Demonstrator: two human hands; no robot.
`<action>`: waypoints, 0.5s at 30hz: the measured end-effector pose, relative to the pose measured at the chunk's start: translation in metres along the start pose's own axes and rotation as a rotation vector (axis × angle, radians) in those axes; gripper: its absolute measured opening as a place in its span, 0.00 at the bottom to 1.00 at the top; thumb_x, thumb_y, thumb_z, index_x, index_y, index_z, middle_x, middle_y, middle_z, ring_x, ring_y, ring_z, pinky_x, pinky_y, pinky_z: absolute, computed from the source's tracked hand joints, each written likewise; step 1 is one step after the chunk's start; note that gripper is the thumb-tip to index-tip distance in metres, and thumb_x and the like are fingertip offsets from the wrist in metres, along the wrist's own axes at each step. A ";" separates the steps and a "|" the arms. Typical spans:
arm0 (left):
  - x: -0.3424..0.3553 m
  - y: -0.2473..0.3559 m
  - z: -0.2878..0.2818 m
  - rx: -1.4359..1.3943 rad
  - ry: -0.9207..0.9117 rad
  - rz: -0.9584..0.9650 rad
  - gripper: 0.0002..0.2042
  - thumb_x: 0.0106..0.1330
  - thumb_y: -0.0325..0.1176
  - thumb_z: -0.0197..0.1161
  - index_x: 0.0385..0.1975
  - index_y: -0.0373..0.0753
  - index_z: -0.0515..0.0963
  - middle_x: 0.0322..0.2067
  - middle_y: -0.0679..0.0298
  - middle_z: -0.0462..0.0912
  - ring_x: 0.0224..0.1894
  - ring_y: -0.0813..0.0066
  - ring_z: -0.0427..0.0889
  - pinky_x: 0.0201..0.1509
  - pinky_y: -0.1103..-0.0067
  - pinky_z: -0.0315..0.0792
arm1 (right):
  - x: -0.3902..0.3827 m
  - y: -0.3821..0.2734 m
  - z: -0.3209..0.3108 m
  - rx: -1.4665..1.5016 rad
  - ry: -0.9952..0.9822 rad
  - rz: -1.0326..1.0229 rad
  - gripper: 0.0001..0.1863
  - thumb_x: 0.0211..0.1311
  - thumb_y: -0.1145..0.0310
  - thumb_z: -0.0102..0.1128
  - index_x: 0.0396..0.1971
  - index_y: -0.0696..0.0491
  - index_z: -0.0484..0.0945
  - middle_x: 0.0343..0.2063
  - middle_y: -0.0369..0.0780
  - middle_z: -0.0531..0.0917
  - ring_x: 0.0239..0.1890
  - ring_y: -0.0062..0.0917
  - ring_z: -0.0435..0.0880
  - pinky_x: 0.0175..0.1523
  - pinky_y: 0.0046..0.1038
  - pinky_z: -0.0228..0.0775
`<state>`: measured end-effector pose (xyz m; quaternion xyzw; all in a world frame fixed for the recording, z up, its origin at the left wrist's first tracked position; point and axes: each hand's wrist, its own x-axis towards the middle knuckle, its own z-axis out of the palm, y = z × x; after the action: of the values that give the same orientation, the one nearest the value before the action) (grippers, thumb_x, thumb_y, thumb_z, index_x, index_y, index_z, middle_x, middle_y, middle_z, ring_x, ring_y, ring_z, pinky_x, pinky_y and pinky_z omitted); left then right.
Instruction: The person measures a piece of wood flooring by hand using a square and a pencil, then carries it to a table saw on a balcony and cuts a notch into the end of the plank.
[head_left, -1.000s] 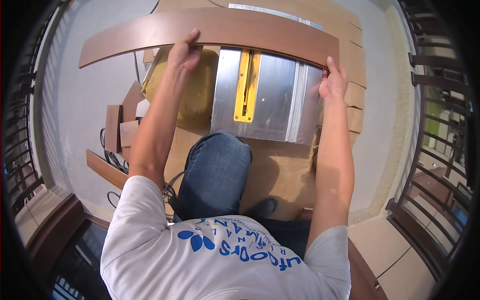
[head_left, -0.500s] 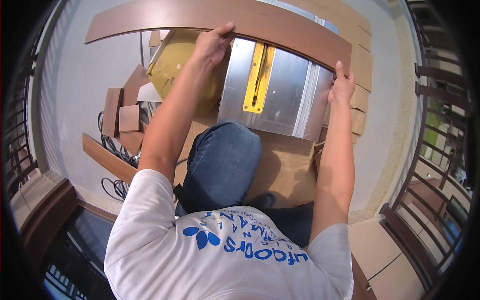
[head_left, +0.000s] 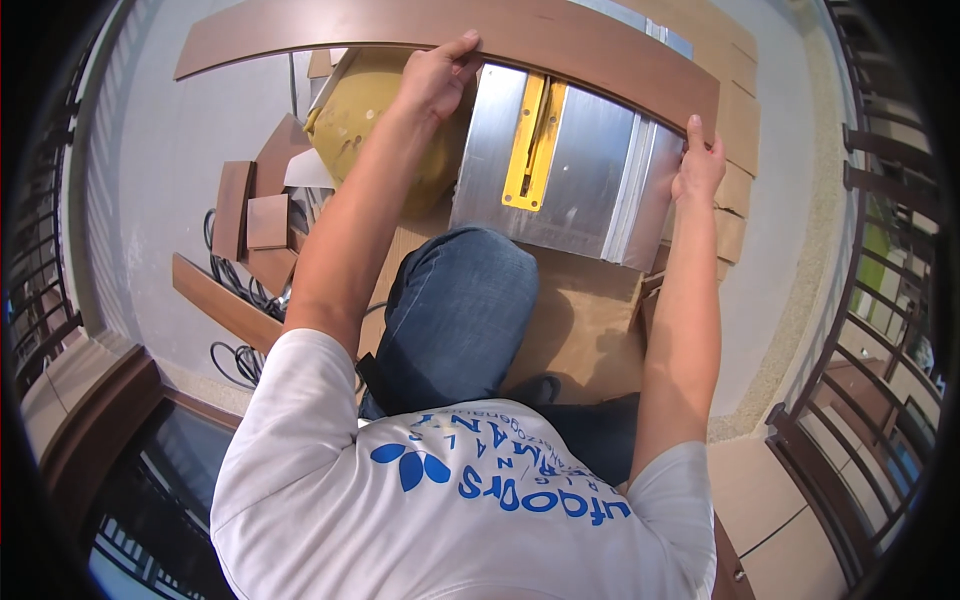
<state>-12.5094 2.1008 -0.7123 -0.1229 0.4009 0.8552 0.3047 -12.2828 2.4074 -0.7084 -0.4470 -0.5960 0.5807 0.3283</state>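
Note:
A long brown floorboard point(head_left: 400, 25) lies crosswise over the far part of a table saw point(head_left: 585, 165) with a bare metal top. My left hand point(head_left: 440, 75) grips the board's near edge around its middle, thumb on the upper face and fingers curled below. At the right end, my right hand point(head_left: 698, 170) pinches the same edge, with its thumb on top. The saw's yellow insert point(head_left: 530, 150) shows between my hands, just on the near side of the board. Any blade is hard to make out in its slot.
Left of the saw sits a yellow rounded container point(head_left: 385, 130). Brown board offcuts point(head_left: 268, 222) and black cables point(head_left: 235, 365) lie on the floor further left. Cardboard-coloured sheets point(head_left: 737, 120) stretch along the saw's right side. Dark railings point(head_left: 880, 340) border the area.
The whole scene sits slightly further right and higher in the picture. Both hands keep their hold on the board, which shows little movement relative to the saw.

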 end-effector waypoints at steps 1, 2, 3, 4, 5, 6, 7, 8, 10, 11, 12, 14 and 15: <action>-0.002 0.000 0.002 0.001 0.000 0.001 0.08 0.67 0.23 0.64 0.43 0.29 0.76 0.40 0.57 0.82 0.43 0.68 0.84 0.55 0.72 0.82 | 0.002 0.001 -0.001 -0.002 0.002 0.007 0.24 0.63 0.62 0.71 0.53 0.58 0.75 0.41 0.36 0.81 0.37 0.19 0.77 0.42 0.24 0.71; -0.003 0.000 0.001 0.004 0.001 0.005 0.08 0.67 0.23 0.64 0.43 0.28 0.76 0.40 0.57 0.82 0.43 0.67 0.84 0.55 0.72 0.82 | 0.001 0.001 0.000 -0.003 0.001 0.014 0.24 0.63 0.62 0.71 0.53 0.59 0.74 0.41 0.36 0.81 0.38 0.20 0.77 0.42 0.24 0.71; -0.004 0.000 0.000 0.006 0.005 0.005 0.08 0.67 0.23 0.64 0.43 0.28 0.76 0.40 0.57 0.82 0.43 0.67 0.84 0.55 0.72 0.82 | 0.001 0.001 0.000 -0.003 -0.001 0.018 0.24 0.63 0.62 0.71 0.53 0.59 0.74 0.41 0.36 0.81 0.38 0.20 0.77 0.42 0.24 0.71; -0.004 0.000 0.000 -0.002 -0.006 0.011 0.08 0.67 0.23 0.64 0.43 0.28 0.76 0.40 0.57 0.82 0.43 0.67 0.84 0.55 0.72 0.82 | 0.001 0.000 0.000 -0.008 -0.004 0.042 0.28 0.62 0.62 0.72 0.56 0.61 0.73 0.47 0.39 0.81 0.46 0.24 0.77 0.51 0.26 0.70; -0.004 0.000 -0.001 -0.009 -0.016 0.019 0.08 0.67 0.23 0.64 0.43 0.27 0.76 0.40 0.56 0.82 0.44 0.67 0.84 0.55 0.72 0.82 | 0.000 -0.003 0.001 -0.012 -0.009 0.067 0.31 0.62 0.62 0.72 0.59 0.63 0.71 0.54 0.42 0.80 0.54 0.28 0.77 0.61 0.29 0.69; -0.004 0.000 -0.003 -0.008 -0.012 0.018 0.08 0.67 0.23 0.64 0.43 0.27 0.76 0.40 0.56 0.82 0.44 0.67 0.84 0.55 0.72 0.82 | -0.002 -0.005 0.002 -0.012 -0.010 0.070 0.31 0.62 0.62 0.72 0.59 0.63 0.71 0.54 0.42 0.80 0.54 0.28 0.77 0.61 0.29 0.69; -0.004 0.000 -0.004 -0.010 -0.017 0.031 0.08 0.68 0.22 0.63 0.43 0.27 0.76 0.40 0.56 0.82 0.44 0.66 0.84 0.55 0.72 0.82 | -0.004 -0.006 0.004 -0.003 -0.018 0.064 0.32 0.62 0.62 0.72 0.59 0.63 0.71 0.54 0.42 0.80 0.54 0.28 0.77 0.60 0.29 0.69; -0.005 0.000 -0.003 -0.013 -0.025 0.042 0.08 0.68 0.22 0.63 0.43 0.26 0.76 0.40 0.56 0.82 0.44 0.66 0.84 0.55 0.72 0.81 | -0.005 -0.006 0.003 0.006 -0.022 0.057 0.32 0.61 0.62 0.73 0.59 0.63 0.71 0.54 0.42 0.80 0.54 0.28 0.77 0.60 0.29 0.69; -0.006 -0.001 -0.001 -0.013 -0.015 0.022 0.08 0.68 0.22 0.63 0.43 0.27 0.76 0.40 0.56 0.82 0.44 0.66 0.84 0.56 0.72 0.81 | -0.005 -0.005 0.001 0.002 -0.021 0.055 0.32 0.61 0.62 0.73 0.59 0.63 0.71 0.53 0.42 0.80 0.53 0.27 0.78 0.60 0.29 0.69; -0.006 -0.001 -0.001 -0.015 -0.007 0.008 0.08 0.68 0.23 0.63 0.43 0.27 0.76 0.40 0.56 0.82 0.44 0.66 0.84 0.56 0.72 0.81 | -0.002 -0.004 0.000 0.001 -0.022 0.048 0.32 0.61 0.62 0.73 0.59 0.63 0.71 0.53 0.42 0.80 0.53 0.27 0.78 0.60 0.29 0.70; -0.007 0.000 0.000 -0.014 -0.008 0.007 0.08 0.68 0.23 0.63 0.43 0.27 0.76 0.40 0.56 0.82 0.44 0.66 0.84 0.56 0.72 0.81 | -0.001 -0.003 -0.001 0.002 -0.020 0.049 0.32 0.61 0.62 0.73 0.59 0.63 0.71 0.53 0.42 0.80 0.53 0.27 0.78 0.60 0.29 0.70; -0.007 0.001 0.000 -0.003 -0.010 0.000 0.06 0.69 0.22 0.62 0.42 0.28 0.76 0.41 0.56 0.82 0.46 0.67 0.83 0.61 0.71 0.79 | 0.000 -0.001 -0.001 0.061 -0.057 0.031 0.32 0.61 0.62 0.73 0.59 0.62 0.71 0.53 0.42 0.80 0.53 0.27 0.78 0.59 0.28 0.70; -0.007 0.000 -0.001 -0.001 -0.009 0.001 0.06 0.69 0.22 0.62 0.42 0.28 0.76 0.41 0.56 0.82 0.46 0.67 0.83 0.61 0.71 0.79 | -0.001 -0.001 -0.001 0.063 -0.057 0.032 0.32 0.61 0.62 0.73 0.59 0.62 0.71 0.53 0.42 0.80 0.53 0.27 0.78 0.59 0.28 0.70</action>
<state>-12.5041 2.0969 -0.7093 -0.1189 0.3991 0.8560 0.3063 -12.2821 2.4067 -0.7074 -0.4293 -0.5793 0.6169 0.3156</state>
